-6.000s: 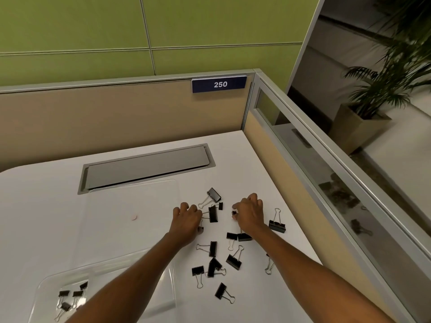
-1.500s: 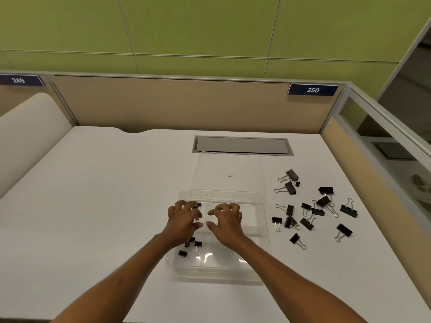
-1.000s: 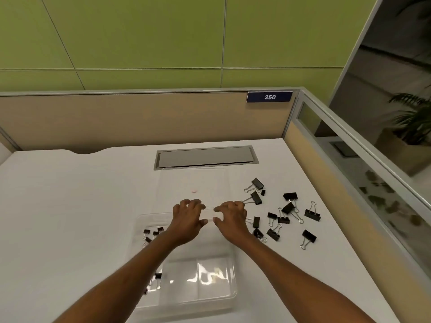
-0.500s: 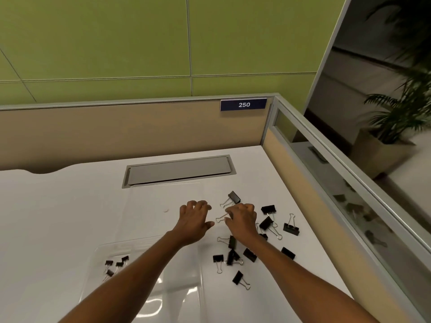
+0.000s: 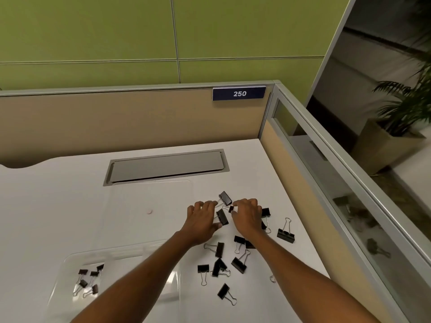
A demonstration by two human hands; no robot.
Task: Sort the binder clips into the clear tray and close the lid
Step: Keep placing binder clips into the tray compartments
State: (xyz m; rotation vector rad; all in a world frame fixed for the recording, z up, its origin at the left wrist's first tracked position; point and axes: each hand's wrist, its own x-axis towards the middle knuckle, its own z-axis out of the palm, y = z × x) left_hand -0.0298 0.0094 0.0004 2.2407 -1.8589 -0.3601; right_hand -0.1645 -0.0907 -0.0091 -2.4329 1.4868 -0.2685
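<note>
Black binder clips (image 5: 219,249) of several sizes lie scattered on the white desk at centre right. My left hand (image 5: 202,221) pinches a large binder clip (image 5: 222,217) between thumb and fingers. My right hand (image 5: 247,216) is right beside it, fingertips closed on a small binder clip (image 5: 231,209). Another large clip (image 5: 225,197) lies just beyond both hands. The clear tray (image 5: 70,258) sits at lower left with several small clips (image 5: 89,279) in its left part. My left forearm crosses over the tray. Its clear lid (image 5: 149,194) lies open and flat behind it.
A grey cable hatch (image 5: 166,166) is set into the desk behind the lid. A beige partition with a "250" plate (image 5: 239,93) closes the back. A glass-topped partition (image 5: 326,183) runs along the right edge, close to one upright clip (image 5: 285,235).
Both hands left the tray and moved right to the loose clips, then closed on two of them. My view swung right, putting the tray at lower left.
</note>
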